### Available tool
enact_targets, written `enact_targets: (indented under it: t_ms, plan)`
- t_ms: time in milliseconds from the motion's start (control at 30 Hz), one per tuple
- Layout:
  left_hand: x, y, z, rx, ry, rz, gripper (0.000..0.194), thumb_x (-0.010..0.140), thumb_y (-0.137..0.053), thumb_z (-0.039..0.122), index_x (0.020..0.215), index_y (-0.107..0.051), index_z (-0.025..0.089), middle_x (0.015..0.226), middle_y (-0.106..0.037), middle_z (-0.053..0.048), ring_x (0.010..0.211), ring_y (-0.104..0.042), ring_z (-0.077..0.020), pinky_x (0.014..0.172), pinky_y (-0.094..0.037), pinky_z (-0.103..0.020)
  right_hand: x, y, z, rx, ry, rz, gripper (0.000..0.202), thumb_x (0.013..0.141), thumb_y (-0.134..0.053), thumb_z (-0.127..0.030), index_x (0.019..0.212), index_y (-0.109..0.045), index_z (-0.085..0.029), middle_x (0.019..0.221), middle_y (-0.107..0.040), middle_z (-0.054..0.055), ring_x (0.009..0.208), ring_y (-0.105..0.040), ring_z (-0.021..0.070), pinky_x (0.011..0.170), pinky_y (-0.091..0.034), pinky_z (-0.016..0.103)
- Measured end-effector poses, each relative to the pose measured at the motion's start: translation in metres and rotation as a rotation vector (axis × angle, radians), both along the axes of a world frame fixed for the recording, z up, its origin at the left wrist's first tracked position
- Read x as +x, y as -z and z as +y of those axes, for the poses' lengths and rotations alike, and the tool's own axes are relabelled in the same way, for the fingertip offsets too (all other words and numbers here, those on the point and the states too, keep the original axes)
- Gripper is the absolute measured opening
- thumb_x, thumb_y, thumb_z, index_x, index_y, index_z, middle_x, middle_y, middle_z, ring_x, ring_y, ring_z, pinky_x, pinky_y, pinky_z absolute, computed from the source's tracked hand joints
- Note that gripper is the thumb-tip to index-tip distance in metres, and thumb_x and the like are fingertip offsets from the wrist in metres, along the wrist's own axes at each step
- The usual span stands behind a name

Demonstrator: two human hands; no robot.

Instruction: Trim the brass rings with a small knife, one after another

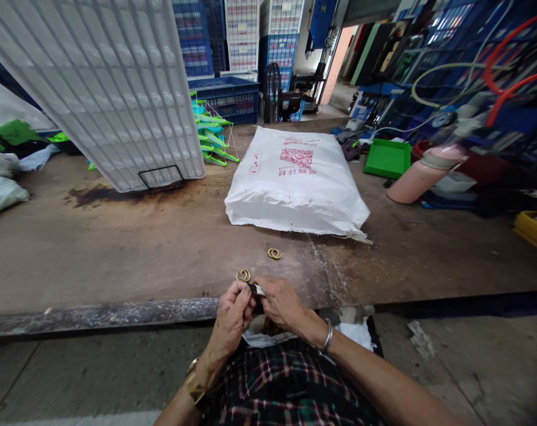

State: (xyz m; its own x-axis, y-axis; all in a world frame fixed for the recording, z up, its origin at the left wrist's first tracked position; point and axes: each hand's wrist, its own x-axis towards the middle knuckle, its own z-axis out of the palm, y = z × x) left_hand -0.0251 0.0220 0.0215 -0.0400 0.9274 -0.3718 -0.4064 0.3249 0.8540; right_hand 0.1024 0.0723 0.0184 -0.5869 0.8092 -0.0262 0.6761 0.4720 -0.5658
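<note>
Two-handed work in a fine pinch

The left hand is closed, pinching a small dark-and-pale piece between thumb and finger. The right hand is closed around its other side, fingertips partly hidden. This piece is between the hands, at the near edge of the worktable. For good control, I would keep both grips short and press only lightly, and turn the piece so the fingers do not cover it. Some nearer yellow rings lie just beside the fingers, so small movements are safer; the farther yellow rings lie nearer the white sack.
</note>
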Motion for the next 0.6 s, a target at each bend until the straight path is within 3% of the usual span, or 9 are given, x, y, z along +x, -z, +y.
enact_targets:
  t_ms: [600]
  plan:
    - [-0.0004, 0.0021, -0.0021, -0.011, -0.045, 0.054, 0.037, 0.070, -0.063, 0.051, 0.069, -0.045, 0.019, 0.051, -0.043, 0.008, 0.036, -0.025, -0.0021, 0.034, -0.017, -0.015, -0.0061, -0.0100, -0.0049, 0.003, 0.047, -0.092, 0.027, 0.073, -0.038, -0.007, 0.090, -0.057, -0.015, 0.080, -0.063, 0.006, 0.066, -0.052, 0.0146, 0.060, -0.032, 0.025]
